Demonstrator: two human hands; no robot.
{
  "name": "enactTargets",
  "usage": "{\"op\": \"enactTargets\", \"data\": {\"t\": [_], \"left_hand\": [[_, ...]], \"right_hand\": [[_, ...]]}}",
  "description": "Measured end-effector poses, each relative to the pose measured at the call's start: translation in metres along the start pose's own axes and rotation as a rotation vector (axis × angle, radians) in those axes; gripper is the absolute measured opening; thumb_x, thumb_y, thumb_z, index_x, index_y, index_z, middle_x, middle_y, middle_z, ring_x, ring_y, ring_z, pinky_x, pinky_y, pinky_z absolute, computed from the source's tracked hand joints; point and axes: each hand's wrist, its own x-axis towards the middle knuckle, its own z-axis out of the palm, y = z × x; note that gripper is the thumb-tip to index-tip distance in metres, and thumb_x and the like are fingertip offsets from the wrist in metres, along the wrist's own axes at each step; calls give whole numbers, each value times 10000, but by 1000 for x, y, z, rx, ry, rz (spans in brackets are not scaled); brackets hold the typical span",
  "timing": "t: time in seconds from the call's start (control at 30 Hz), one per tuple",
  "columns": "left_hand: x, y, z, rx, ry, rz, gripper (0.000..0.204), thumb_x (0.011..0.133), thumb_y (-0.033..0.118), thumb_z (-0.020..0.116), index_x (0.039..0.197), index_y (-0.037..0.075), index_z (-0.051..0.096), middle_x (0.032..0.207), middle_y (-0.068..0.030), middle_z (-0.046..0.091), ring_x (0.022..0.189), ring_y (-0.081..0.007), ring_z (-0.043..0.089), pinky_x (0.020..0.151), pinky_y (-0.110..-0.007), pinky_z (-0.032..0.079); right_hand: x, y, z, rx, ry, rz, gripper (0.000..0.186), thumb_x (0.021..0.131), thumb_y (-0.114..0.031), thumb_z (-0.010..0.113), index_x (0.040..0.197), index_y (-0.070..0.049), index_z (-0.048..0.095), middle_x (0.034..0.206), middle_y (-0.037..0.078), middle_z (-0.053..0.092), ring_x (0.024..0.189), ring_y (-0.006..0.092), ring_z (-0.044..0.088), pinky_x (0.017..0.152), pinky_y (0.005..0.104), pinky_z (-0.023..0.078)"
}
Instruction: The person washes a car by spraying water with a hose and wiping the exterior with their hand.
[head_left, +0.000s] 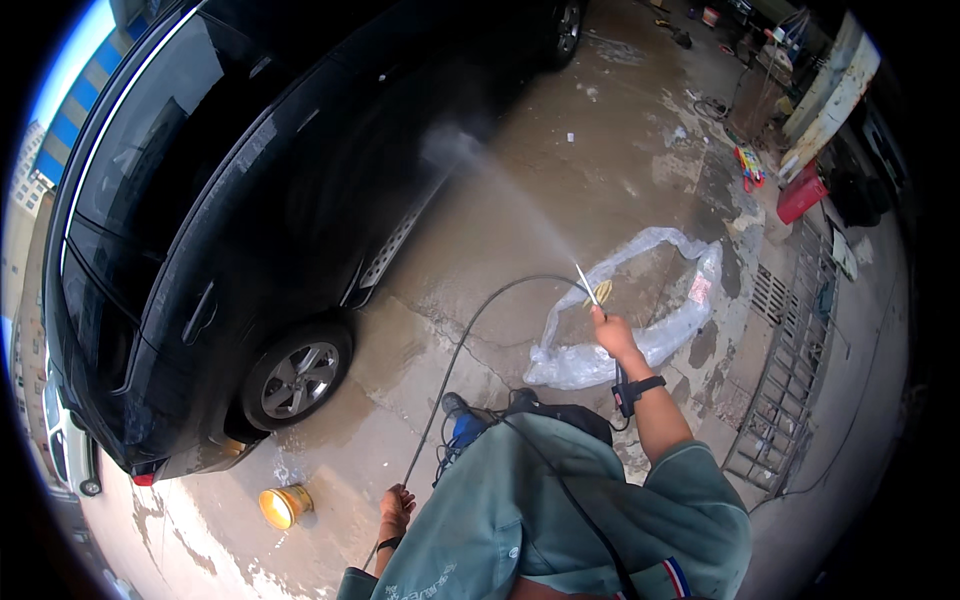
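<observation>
My right hand [617,336] is wrapped round a pressure washer wand [587,284], held out ahead of me. A white water jet [530,210] leaves its tip and spreads into mist against the lower side of a black car [235,250], near the far end of the running board [405,232]. A thin black hose [452,362] arcs from near the wand down to the left. My left hand [396,506], low at my left side, is closed on that hose. The car's rear wheel [298,380] stands nearest to me.
A clear plastic sheet [580,366] lies in a loop on the wet concrete, just beyond my feet. A yellow bucket [286,506] stands behind the rear wheel. Metal drain grates [775,400] run along the right. Farther off are a red box [800,195] and a rusty post [835,95].
</observation>
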Motion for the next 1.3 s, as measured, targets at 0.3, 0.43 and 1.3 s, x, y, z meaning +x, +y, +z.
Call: {"op": "enactTargets", "data": {"t": [0.3,0.43,1.3], "left_hand": [[4,37,-6,49,55,0,153,861,239,517,827,93,547,627,-36,507,563,-197,510,538,-339,434],[20,40,-11,76,75,22,184,864,247,507,805,75,539,631,-50,501,571,-195,484,558,-325,451],[26,47,-5,165,87,63,247,884,295,473,765,84,519,650,-48,505,595,-191,485,568,-326,439]], "right_hand": [[-1,2,-29,243,105,231,681,898,-555,378,883,74,636,786,253,628,674,341,640,533,408,500],[-2,11,-31,294,102,229,678,897,-557,380,897,75,627,730,222,624,613,333,626,486,395,483],[18,19,-37,165,256,235,682,901,-524,406,1027,116,606,1045,336,582,1056,417,558,900,425,432]]}}
